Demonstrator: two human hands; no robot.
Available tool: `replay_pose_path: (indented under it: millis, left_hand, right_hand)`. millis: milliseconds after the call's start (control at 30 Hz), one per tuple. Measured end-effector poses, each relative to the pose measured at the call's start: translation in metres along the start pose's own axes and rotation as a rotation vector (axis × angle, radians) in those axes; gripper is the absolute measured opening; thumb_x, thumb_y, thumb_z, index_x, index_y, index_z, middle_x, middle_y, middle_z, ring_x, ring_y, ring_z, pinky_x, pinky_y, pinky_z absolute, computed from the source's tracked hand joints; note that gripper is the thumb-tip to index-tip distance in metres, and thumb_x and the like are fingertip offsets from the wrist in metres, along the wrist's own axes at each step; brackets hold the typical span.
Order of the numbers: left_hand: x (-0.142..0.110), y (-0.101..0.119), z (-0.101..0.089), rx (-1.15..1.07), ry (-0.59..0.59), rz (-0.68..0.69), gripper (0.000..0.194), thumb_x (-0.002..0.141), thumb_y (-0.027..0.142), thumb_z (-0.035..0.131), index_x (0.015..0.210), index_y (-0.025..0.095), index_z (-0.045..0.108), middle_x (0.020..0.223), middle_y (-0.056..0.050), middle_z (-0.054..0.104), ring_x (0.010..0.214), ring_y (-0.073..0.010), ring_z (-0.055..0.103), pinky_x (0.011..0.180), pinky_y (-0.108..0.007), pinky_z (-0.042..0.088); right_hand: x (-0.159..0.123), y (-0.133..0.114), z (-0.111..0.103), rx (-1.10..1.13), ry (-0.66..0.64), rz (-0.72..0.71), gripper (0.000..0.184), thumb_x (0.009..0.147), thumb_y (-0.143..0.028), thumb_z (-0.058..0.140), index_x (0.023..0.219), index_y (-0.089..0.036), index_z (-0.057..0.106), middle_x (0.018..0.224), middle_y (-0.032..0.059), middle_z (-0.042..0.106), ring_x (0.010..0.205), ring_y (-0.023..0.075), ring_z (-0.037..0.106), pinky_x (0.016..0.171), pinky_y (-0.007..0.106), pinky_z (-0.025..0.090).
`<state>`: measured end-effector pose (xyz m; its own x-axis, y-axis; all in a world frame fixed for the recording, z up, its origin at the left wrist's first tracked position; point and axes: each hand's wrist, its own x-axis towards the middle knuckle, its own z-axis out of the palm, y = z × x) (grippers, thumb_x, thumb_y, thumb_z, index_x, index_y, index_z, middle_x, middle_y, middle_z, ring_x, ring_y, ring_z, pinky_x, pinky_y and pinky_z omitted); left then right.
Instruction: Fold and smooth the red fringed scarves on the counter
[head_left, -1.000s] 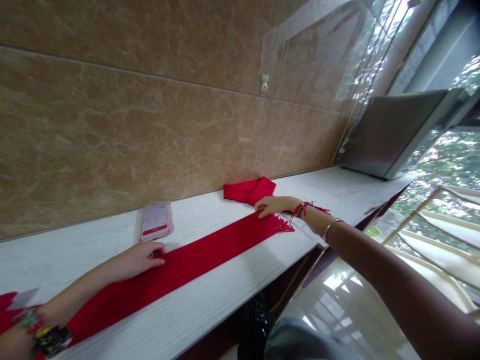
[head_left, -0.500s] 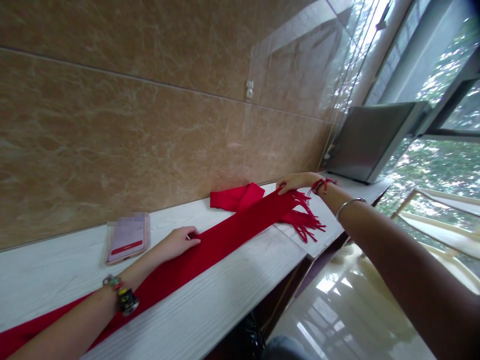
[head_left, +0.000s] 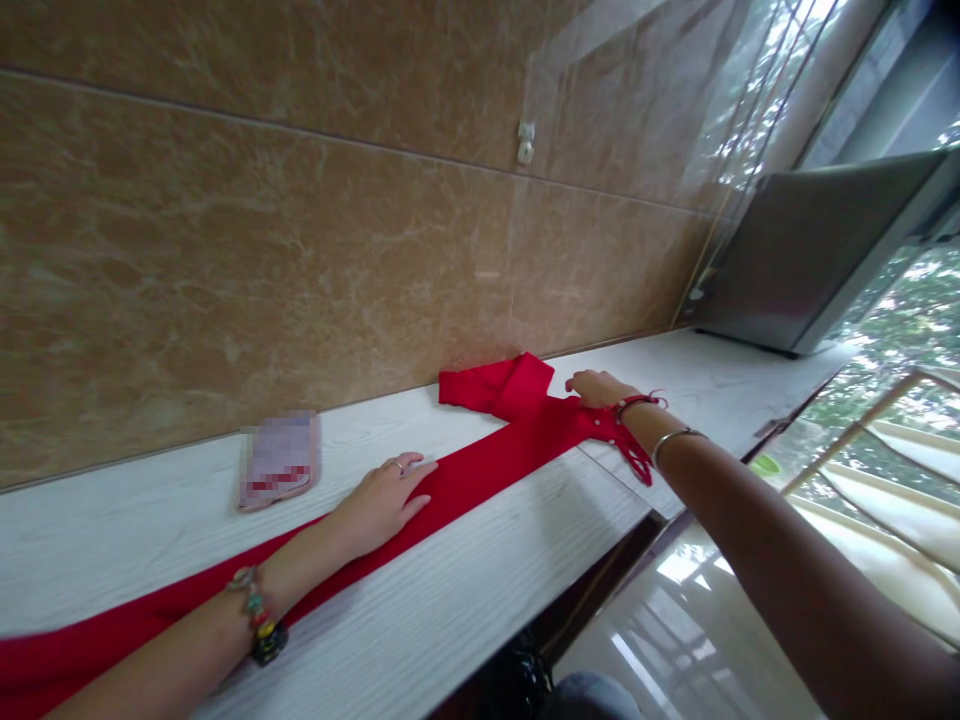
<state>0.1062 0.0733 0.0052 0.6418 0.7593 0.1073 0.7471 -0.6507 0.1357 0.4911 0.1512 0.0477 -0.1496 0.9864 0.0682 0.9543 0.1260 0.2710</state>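
A long red scarf (head_left: 487, 465) lies stretched diagonally along the white counter, running out of view at the lower left. My left hand (head_left: 386, 505) rests flat on it, fingers spread, a ring on one of them. At the far end, my right hand (head_left: 602, 388) is over the fringe (head_left: 634, 455) and partly hides it; its fingers look loosely apart, with no cloth seen between them. Behind this end, toward the wall, a folded red piece of cloth (head_left: 480, 387) touches the scarf. Whether both are one piece I cannot tell.
A phone (head_left: 281, 455) lies on the white counter (head_left: 457, 580) near the tiled wall (head_left: 300, 250). Farther right stands a grey box-like appliance (head_left: 810, 250) by the window. A rack with pale shelves (head_left: 885, 520) stands on the shiny floor beyond the counter's edge.
My right hand has let go of the scarf's corner and shifted over the fringe. My left hand has slid right along the scarf and flattened. The view has turned slightly.
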Motion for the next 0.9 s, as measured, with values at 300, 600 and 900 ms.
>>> replay_pose_path:
  millis: [300, 600, 900]
  left_hand:
    - [-0.07, -0.017, -0.014, -0.009, -0.081, -0.033, 0.044, 0.087, 0.039, 0.035, 0.128, 0.021, 0.042, 0.141, -0.008, 0.03, 0.125, -0.0206, 0.033, 0.103, -0.035, 0.027]
    - [-0.147, -0.037, -0.034, -0.022, -0.066, -0.042, 0.041, 0.086, 0.036, 0.041, 0.124, 0.022, 0.046, 0.136, -0.009, 0.037, 0.121, -0.0198, 0.039, 0.101, -0.034, 0.03]
    - [-0.184, -0.067, -0.03, 0.078, 0.138, 0.058, 0.025, 0.085, 0.019, 0.042, 0.1, 0.02, 0.063, 0.1, -0.005, 0.06, 0.089, -0.0126, 0.056, 0.082, -0.025, 0.045]
  right_hand:
    - [-0.021, -0.115, -0.054, -0.024, 0.069, -0.227, 0.026, 0.084, -0.016, 0.04, 0.098, -0.01, 0.061, 0.104, 0.0169, 0.06, 0.099, 0.0245, 0.055, 0.078, 0.033, 0.043]
    - [-0.082, -0.276, -0.062, 0.405, 0.197, -0.771, 0.022, 0.085, -0.023, 0.045, 0.097, -0.015, 0.06, 0.096, 0.0082, 0.063, 0.088, 0.017, 0.058, 0.076, 0.027, 0.044]
    - [-0.098, -0.291, -0.048, 0.53, 0.304, -0.902, 0.019, 0.084, -0.018, 0.047, 0.096, -0.013, 0.061, 0.095, 0.0073, 0.064, 0.089, 0.0158, 0.056, 0.08, 0.027, 0.044]
